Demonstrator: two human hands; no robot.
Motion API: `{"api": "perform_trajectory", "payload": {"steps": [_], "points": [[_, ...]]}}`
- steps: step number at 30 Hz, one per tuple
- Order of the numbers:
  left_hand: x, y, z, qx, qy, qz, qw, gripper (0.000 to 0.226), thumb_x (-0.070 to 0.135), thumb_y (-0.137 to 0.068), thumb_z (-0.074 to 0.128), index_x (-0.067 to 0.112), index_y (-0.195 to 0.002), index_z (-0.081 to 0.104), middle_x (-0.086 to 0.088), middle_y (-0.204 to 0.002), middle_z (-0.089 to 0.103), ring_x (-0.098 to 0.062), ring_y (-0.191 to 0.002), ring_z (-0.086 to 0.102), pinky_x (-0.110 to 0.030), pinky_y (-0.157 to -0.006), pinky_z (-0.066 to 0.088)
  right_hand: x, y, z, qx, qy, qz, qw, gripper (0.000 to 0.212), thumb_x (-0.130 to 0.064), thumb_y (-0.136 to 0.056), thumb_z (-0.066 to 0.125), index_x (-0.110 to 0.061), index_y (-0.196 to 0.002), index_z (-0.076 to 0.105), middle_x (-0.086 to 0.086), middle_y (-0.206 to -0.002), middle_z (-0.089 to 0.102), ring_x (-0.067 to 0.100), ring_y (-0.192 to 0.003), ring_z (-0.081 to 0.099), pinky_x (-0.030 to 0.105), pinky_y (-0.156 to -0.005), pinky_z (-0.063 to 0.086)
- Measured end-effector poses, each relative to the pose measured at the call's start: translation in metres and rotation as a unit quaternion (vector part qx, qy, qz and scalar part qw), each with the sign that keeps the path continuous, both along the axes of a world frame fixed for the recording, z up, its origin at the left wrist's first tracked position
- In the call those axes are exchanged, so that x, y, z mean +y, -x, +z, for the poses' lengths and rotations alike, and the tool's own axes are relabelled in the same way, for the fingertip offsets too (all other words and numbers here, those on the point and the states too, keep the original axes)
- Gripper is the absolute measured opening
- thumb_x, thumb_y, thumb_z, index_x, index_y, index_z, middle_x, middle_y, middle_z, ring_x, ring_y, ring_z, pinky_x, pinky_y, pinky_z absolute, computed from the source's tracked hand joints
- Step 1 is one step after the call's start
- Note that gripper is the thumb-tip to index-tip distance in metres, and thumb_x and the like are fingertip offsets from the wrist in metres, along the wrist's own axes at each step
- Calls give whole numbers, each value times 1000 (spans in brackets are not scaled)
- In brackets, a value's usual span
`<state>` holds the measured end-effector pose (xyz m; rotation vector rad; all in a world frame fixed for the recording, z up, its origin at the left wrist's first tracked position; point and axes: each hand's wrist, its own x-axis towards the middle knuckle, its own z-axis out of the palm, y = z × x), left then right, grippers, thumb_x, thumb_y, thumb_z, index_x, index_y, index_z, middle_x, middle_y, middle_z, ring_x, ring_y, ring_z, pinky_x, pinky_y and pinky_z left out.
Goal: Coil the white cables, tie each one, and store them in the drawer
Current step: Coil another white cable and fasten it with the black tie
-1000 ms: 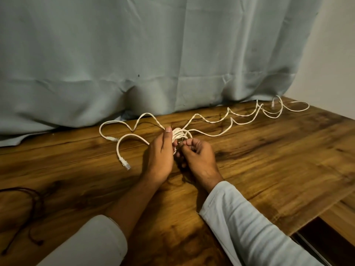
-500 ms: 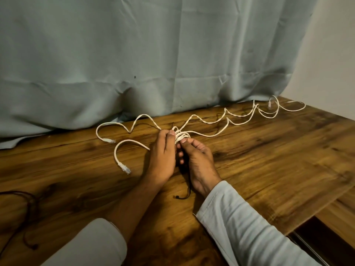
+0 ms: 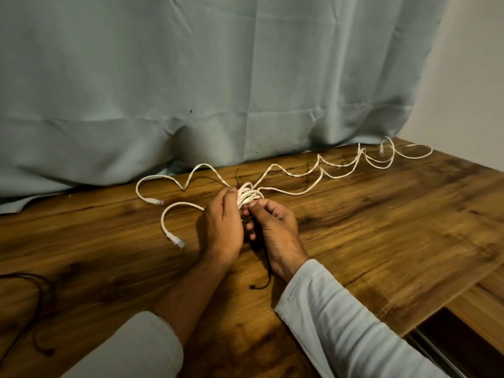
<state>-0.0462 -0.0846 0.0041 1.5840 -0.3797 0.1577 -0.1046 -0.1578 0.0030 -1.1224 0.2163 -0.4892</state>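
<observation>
A small coil of white cable (image 3: 249,196) sits between my hands at the middle of the wooden table (image 3: 381,227). My left hand (image 3: 222,227) grips the coil from the left, thumb on top. My right hand (image 3: 275,230) pinches a thin dark tie string (image 3: 266,279) at the coil; the string's loose end trails down past my wrist. Loose white cable (image 3: 341,173) snakes from the coil toward the far right corner. Two plug ends (image 3: 177,242) lie on the table left of my hands.
A grey-blue curtain (image 3: 218,91) hangs along the table's back edge. Another dark string (image 3: 41,309) lies at the left near the front. At the lower right, past the table edge, a dark open gap (image 3: 463,339) shows.
The view has shifted slightly. The dark tie string's end now trails lower by my right wrist. Both hands stay at the coil.
</observation>
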Motion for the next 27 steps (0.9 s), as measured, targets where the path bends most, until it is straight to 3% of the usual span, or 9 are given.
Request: {"api": "perform_trajectory", "payload": {"steps": [3,5,9,13,18,21,27], "points": [[1,1,0,-5,6,-14,1000,35,37,-99,46,30,-71,66,10,-68,64,-14,-71,59,-38,-69,48,0,2,1,-2,-1,8,1000,19,-10,-103,57,-5,-88,67,2,-70,69,8,-54,50,17,-43,39],[0,0,-1,-3,27,-29,999,31,28,-100,49,24,-72,63,4,-72,64,-15,-72,58,-36,-70,46,-2,4,2,-4,-5,14,1000,19,-10,-104,55,-4,-90,67,2,-70,69,7,-55,50,16,-45,40],[-2,-3,-2,13,25,-33,999,22,41,-89,48,27,-84,63,2,-83,68,-19,-80,63,-38,-74,50,-3,5,1,-5,-14,21,1000,17,-13,-104,55,-1,-97,66,2,-71,68,8,-57,51,18,-48,40],[-4,1,-3,17,23,-14,999,34,45,-109,39,27,-109,67,0,-100,70,-20,-95,65,-37,-83,49,-3,4,0,-14,-18,26,999,16,-13,-104,57,-5,-92,66,3,-74,68,9,-59,51,17,-47,40],[-4,-4,-6,6,25,-17,1000,30,42,-99,44,30,-82,66,0,-83,70,-27,-85,66,-47,-78,54,-1,6,2,-17,-11,30,999,15,-11,-104,55,-2,-96,64,3,-73,67,7,-57,50,17,-47,40],[-4,-7,-7,34,42,-25,998,21,37,-97,50,34,-86,67,5,-86,71,-21,-85,68,-40,-76,54,-2,8,3,-14,-11,32,999,15,-11,-104,55,0,-105,64,3,-73,67,7,-58,50,17,-48,40],[-3,-4,-5,22,42,-42,998,21,38,-96,50,35,-91,71,6,-88,74,-19,-85,70,-41,-75,57,-3,7,1,-12,4,21,1000,17,-10,-105,54,0,-98,65,3,-73,67,8,-57,52,18,-48,41]]}}
